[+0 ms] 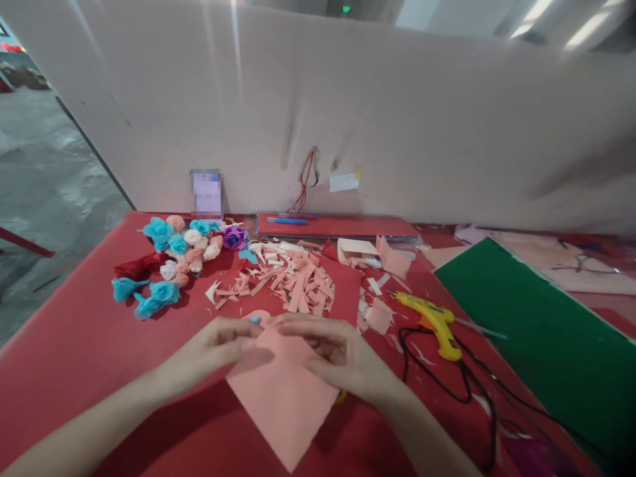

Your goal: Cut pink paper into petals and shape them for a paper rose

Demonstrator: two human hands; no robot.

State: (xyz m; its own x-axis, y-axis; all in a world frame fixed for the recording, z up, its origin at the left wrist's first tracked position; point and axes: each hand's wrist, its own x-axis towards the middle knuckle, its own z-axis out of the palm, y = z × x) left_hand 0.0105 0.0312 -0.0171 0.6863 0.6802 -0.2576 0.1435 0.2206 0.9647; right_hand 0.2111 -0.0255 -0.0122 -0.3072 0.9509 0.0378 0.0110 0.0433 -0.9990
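Observation:
A pink paper sheet [285, 401] lies corner-down on the red table [74, 344] in front of me. My left hand [218, 344] pinches its upper left edge, fingers closed on the paper. My right hand [338, 354] grips the upper right part of the same sheet, fingers curled over it. Just beyond both hands lies a heap of pink paper scraps [293, 281].
Paper flowers [173, 255] in blue, pink, white and purple cluster at the left rear. A yellow glue gun [434, 321] with a black cord [467, 384] lies to the right. A green sheet [541, 331] covers the right side. A pale partition wall [397, 119] stands behind.

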